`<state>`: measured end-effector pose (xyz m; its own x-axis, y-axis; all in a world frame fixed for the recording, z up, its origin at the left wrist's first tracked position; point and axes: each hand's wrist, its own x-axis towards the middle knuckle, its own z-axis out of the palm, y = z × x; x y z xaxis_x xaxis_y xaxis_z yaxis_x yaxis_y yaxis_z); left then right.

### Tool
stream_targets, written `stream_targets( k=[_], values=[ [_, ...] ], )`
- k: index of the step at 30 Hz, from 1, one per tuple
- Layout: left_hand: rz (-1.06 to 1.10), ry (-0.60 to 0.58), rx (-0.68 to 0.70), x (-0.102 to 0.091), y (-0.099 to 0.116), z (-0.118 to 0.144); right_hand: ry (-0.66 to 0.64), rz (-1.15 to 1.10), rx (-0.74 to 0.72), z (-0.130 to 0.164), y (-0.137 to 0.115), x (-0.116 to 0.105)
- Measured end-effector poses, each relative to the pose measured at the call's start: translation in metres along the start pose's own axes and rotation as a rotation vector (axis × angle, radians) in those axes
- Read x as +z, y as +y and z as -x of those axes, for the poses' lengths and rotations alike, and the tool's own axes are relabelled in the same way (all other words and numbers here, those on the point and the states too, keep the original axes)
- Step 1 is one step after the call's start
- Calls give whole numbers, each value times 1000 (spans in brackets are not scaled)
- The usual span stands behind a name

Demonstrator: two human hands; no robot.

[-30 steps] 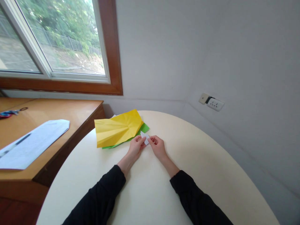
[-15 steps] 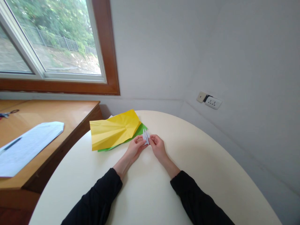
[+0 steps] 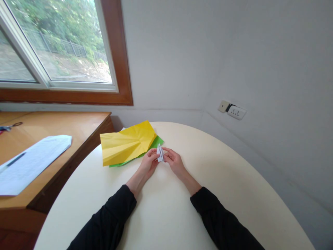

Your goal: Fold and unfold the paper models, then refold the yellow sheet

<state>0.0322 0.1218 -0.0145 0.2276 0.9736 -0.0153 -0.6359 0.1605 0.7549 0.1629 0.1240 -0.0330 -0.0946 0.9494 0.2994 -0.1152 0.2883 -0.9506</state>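
Right now both hands meet over the round cream-coloured surface [image 3: 234,194], pinching a small folded piece of white paper [image 3: 160,152] between them. The left hand [image 3: 148,163] closes its fingertips on the left side of the little fold, and the right hand [image 3: 174,161] closes thumb and fingers on its right side; each hand is curled nearly shut around the paper, with nothing else in its grasp. The white fold stands up narrow and pointed, lifted just clear of the surface, near the far middle of it. Both forearms wear black sleeves [image 3: 109,222] that rest on the surface.

Just beyond the left hand lies a large creased yellow sheet of paper [image 3: 126,144], fanned with fold lines, lying on top of a bright green sheet of paper [image 3: 157,141] whose edge shows at its right and lower sides. The left hand's knuckles are just beside the yellow sheet's near corner.

To the left stands a wooden desk [image 3: 65,125] under a wood-framed window [image 3: 119,69]. On it lie a white printed sheet with a folded corner [image 3: 31,161] and, at the far edge, scissors [image 3: 9,126]. A white wall socket [image 3: 236,112] sits on the grey wall at right.
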Motion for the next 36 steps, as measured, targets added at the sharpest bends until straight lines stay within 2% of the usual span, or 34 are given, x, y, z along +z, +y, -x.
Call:
stream_targets(
  k=[11, 28, 36],
  values=[
    [-41, 87, 66, -3, -4, -3, -37, 11, 28, 2, -5, 3],
    [-46, 56, 66, -2, -2, -1, -7, -57, 38, 5, -5, 7],
    [-69, 89, 80, -4, -4, -3, -10, -53, 26, 5, -5, 7]
  ],
)
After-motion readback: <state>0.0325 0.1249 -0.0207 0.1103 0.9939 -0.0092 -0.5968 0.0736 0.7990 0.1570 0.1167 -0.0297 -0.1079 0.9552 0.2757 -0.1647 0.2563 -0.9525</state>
